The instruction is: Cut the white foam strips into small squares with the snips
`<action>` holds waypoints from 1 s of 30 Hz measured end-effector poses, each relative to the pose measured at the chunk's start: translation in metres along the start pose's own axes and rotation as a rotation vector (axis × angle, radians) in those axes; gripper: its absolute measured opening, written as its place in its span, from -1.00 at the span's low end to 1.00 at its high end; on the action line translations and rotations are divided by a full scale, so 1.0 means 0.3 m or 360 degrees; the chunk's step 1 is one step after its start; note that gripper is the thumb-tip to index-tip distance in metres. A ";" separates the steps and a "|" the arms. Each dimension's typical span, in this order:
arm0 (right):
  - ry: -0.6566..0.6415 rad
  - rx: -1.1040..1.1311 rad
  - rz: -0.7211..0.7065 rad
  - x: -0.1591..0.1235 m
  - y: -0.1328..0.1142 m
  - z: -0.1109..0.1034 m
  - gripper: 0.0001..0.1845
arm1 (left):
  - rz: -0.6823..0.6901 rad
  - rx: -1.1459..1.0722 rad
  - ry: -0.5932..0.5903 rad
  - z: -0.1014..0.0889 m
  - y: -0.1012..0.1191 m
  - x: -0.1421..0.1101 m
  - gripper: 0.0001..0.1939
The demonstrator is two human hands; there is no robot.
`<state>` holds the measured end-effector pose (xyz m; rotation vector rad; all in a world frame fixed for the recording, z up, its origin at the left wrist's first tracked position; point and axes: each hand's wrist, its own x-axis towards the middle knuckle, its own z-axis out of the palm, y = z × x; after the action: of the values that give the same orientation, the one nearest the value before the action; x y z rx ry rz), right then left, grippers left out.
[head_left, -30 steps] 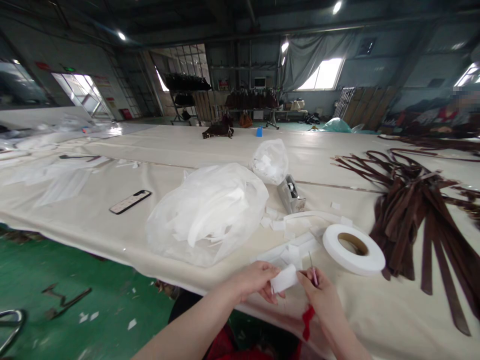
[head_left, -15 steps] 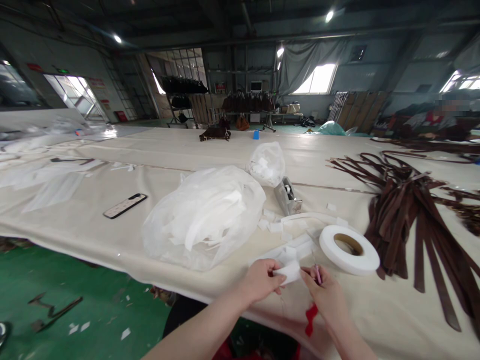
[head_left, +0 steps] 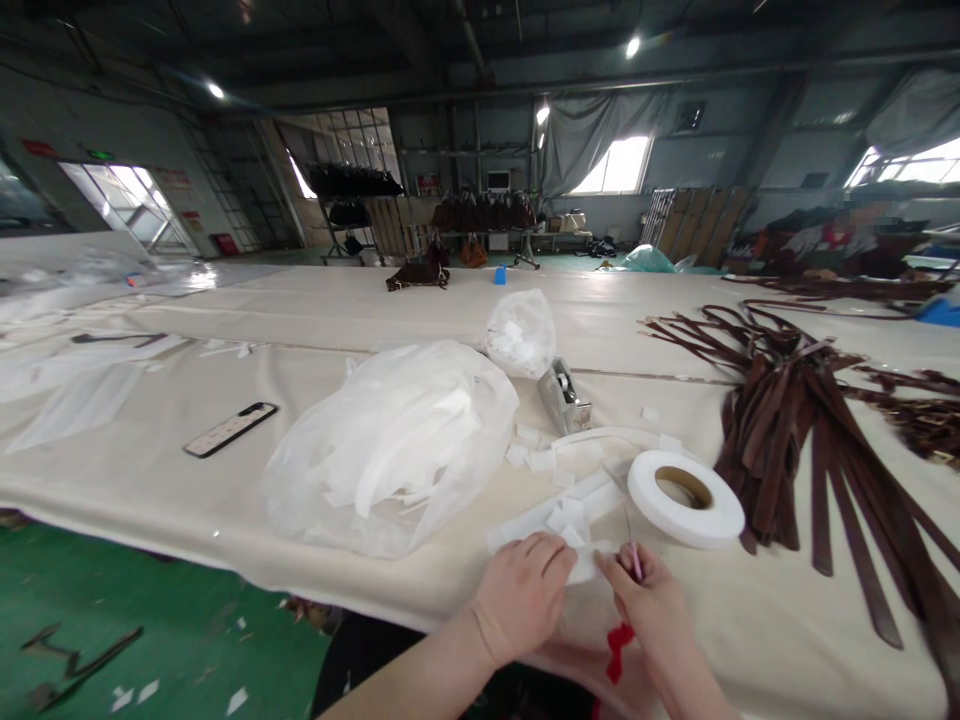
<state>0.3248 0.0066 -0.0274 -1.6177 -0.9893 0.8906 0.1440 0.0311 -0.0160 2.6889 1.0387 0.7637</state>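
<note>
A small white piece of sheet (head_left: pixel 585 566) lies between my hands near the table's front edge. My left hand (head_left: pixel 529 590) is closed over its left end, back of the hand up and fingertips partly hidden. My right hand (head_left: pixel 649 590) grips a slim pink-handled tool (head_left: pixel 636 562), its kind unclear, with thumb and finger at the piece's right edge. Below that hand hangs a red strip of cloth (head_left: pixel 619 650). White strips and small cut pieces (head_left: pixel 566 518) lie just beyond. A white roll of tape (head_left: pixel 686 498) rests to the right of them.
A large clear bag of white strips (head_left: pixel 405 450) and a smaller bag (head_left: pixel 521 335) stand ahead. Beside them is a grey tape dispenser (head_left: pixel 564 397). Brown straps (head_left: pixel 780 430) spread at the right, a phone (head_left: pixel 231 430) at the left. Another person (head_left: pixel 840 240) is at far right.
My left hand has turned from pinching the white piece to lying over it, palm down. The piece sits lower and flatter. My right hand keeps the pink tool; the view has shifted slightly.
</note>
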 end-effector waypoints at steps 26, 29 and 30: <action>-0.0676 0.0450 0.0567 -0.087 0.029 0.005 -0.40 | -0.1412 -0.1990 -0.0141 0.039 0.021 0.088 -0.49; -0.0695 0.0560 0.0631 -0.085 0.030 0.010 -0.39 | -0.1378 -0.2005 -0.0203 0.042 0.027 0.077 -0.51; -0.0703 0.0587 0.0657 -0.085 0.031 0.011 -0.38 | -0.1382 -0.2018 -0.0213 0.041 0.028 0.075 -0.51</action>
<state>0.3135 -0.0169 -0.0349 -1.3498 -0.7249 1.6611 0.1694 0.0401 -0.0146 1.0675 1.0065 0.6617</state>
